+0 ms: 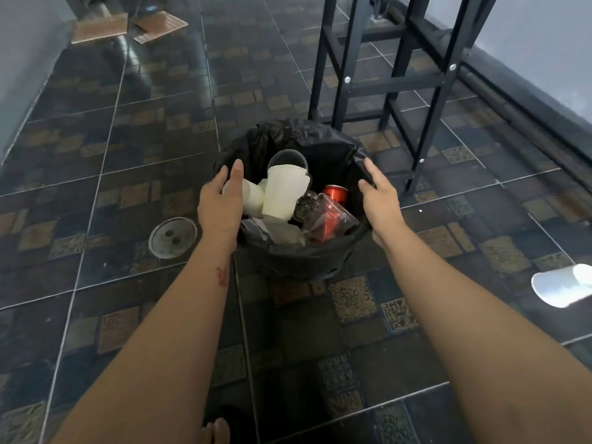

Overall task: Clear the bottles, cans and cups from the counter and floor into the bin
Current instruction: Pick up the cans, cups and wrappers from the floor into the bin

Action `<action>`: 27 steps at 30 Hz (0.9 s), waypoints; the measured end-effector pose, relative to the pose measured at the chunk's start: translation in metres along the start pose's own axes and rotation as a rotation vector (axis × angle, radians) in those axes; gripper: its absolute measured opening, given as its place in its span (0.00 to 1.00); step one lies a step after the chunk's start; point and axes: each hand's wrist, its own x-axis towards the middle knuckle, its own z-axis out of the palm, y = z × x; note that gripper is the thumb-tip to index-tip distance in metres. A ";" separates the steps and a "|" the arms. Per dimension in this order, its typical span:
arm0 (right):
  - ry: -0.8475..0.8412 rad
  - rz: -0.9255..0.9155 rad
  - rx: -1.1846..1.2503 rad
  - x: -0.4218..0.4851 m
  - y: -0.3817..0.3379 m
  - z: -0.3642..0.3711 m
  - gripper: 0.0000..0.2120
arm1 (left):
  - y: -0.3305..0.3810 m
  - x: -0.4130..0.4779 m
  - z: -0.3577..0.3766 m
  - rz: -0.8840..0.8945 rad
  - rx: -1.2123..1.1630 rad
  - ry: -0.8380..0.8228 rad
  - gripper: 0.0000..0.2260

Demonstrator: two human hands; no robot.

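A bin lined with a black bag (323, 145) stands on the tiled floor in the middle of the view. Inside it lie white cups (283, 193), a clear plastic cup (333, 219), a red can (335, 194) and crumpled rubbish. My left hand (222, 201) is at the bin's left rim, fingers apart, holding nothing. At the right rim my right hand (378, 195) is also spread and empty. A white cup (560, 285) lies on its side on the floor at the far right.
A black metal frame (394, 75) stands just behind the bin to the right. A round floor drain (173, 237) sits left of the bin. Flat cardboard pieces (128, 27) lie far back by the left wall. My bare toes (217, 431) show at the bottom edge.
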 end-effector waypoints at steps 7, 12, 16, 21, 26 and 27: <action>0.201 0.050 0.020 -0.016 0.006 -0.099 0.20 | 0.023 -0.057 0.075 -0.016 0.032 -0.174 0.35; 0.364 0.074 0.050 -0.035 0.014 -0.171 0.20 | 0.028 -0.091 0.136 0.013 0.003 -0.334 0.32; 0.507 0.101 0.071 -0.047 0.030 -0.214 0.20 | 0.043 -0.109 0.188 0.081 0.043 -0.434 0.31; 0.658 0.115 0.146 -0.037 0.045 -0.241 0.22 | 0.063 -0.106 0.238 0.195 0.126 -0.482 0.32; 0.728 0.101 0.157 -0.010 0.038 -0.232 0.22 | 0.072 -0.087 0.255 0.387 0.437 -0.444 0.28; 0.732 0.099 0.147 -0.005 0.037 -0.229 0.22 | 0.071 -0.086 0.254 0.422 0.500 -0.430 0.28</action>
